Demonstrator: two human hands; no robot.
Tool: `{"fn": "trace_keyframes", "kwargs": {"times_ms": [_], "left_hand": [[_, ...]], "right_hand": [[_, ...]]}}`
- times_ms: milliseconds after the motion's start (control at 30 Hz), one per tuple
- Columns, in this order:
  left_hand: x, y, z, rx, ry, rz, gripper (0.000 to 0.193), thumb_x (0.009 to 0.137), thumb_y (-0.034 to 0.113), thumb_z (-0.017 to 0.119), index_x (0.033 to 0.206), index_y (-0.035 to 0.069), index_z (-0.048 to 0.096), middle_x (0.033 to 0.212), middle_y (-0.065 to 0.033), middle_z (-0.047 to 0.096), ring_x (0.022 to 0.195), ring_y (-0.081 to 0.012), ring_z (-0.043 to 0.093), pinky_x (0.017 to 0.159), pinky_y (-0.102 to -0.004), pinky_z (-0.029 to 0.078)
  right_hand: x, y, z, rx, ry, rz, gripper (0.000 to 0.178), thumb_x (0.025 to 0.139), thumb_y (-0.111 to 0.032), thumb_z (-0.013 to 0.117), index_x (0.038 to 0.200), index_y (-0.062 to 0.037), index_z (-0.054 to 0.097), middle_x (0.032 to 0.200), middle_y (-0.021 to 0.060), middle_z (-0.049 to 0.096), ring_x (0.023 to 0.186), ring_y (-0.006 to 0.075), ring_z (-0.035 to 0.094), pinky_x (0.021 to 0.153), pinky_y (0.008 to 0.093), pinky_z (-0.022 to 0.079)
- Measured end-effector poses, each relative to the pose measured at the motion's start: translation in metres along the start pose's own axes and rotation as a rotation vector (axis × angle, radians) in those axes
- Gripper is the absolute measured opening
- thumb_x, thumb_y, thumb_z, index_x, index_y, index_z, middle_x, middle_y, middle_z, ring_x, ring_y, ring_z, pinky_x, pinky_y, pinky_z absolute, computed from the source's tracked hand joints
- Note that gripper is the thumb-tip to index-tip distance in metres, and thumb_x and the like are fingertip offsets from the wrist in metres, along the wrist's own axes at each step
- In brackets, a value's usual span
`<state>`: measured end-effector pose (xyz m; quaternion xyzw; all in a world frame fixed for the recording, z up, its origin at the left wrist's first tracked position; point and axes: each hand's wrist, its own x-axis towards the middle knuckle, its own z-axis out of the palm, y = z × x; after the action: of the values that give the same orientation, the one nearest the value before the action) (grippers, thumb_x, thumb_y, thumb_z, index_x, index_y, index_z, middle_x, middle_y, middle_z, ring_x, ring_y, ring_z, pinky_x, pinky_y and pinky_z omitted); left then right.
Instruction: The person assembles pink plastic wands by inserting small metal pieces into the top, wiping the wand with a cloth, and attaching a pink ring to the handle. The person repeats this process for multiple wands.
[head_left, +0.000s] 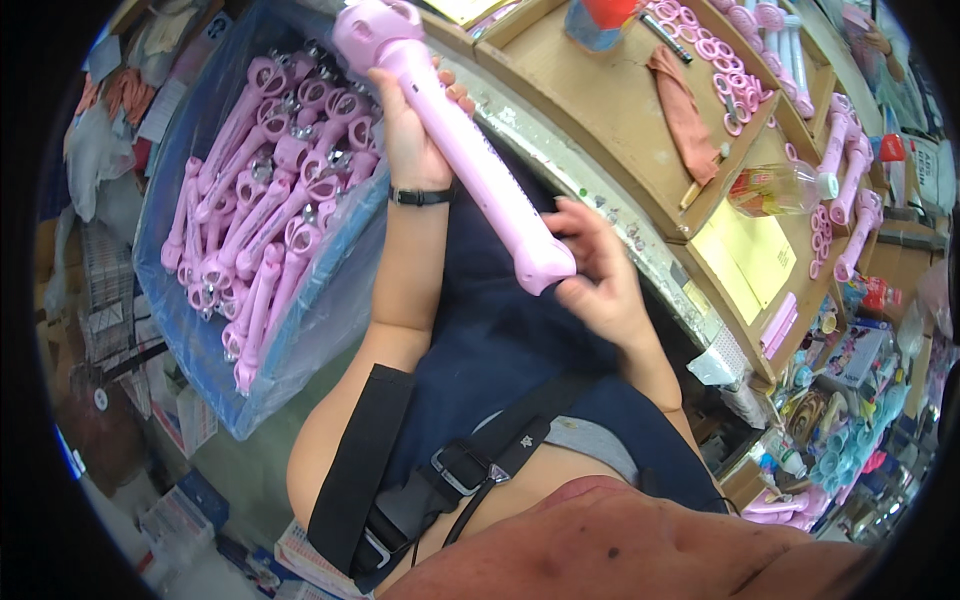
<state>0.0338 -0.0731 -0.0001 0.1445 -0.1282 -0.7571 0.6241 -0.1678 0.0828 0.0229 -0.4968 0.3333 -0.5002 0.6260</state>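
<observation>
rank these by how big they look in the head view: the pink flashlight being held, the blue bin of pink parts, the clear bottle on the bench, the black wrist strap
1. blue bin
2. pink flashlight, though it is nearer the camera, so its look may flatter it
3. clear bottle
4. black wrist strap

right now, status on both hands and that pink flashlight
Left hand gripping pink flashlight mid-body. Right hand at its tail end. Blue-lined bin of matching pink pieces at left. Nothing between the hands.
</observation>
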Motion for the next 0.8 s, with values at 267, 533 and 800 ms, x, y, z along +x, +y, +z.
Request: {"fn": "trace_keyframes", "kwargs": {"times_ms": [267, 533, 800], "left_hand": [[-0.072, -0.066, 0.05, 0.443, -0.16, 0.202, 0.066, 0.088, 0.002, 0.059, 0.139, 0.006, 0.017, 0.094, -0.0085, 0.054, 0.081, -0.0195, 0.061, 0.085, -0.0397, 0.049], [-0.076, -0.052, 0.039, 0.552, 0.005, 0.284, 0.059, 0.091, 0.007, 0.054, 0.141, 0.008, 0.022, 0.086, -0.0062, 0.051, 0.068, -0.0144, 0.055, 0.064, -0.0315, 0.052], [-0.077, -0.036, 0.035, 0.609, 0.024, 0.338, 0.047, 0.09, 0.007, 0.055, 0.131, 0.006, 0.031, 0.088, -0.006, 0.051, 0.066, -0.0133, 0.055, 0.061, -0.029, 0.052]], "right_hand": [[0.024, 0.003, -0.013, -0.807, -0.032, -0.249, 0.047, 0.084, -0.021, 0.061, 0.125, -0.0011, 0.047, 0.111, 0.0177, 0.054, 0.104, 0.0337, 0.053, 0.09, 0.0389, 0.043], [0.165, -0.004, -0.155, -1.481, 0.815, -0.397, 0.027, 0.084, -0.022, 0.061, 0.099, 0.0005, 0.065, 0.085, 0.0181, 0.064, 0.084, 0.0347, 0.059, 0.076, 0.0452, 0.046], [0.149, -0.005, -0.192, 0.149, 0.491, -0.011, 0.017, 0.085, -0.009, 0.053, 0.098, -0.0005, 0.057, 0.09, 0.0088, 0.062, 0.084, 0.017, 0.06, 0.079, 0.029, 0.049]]}}
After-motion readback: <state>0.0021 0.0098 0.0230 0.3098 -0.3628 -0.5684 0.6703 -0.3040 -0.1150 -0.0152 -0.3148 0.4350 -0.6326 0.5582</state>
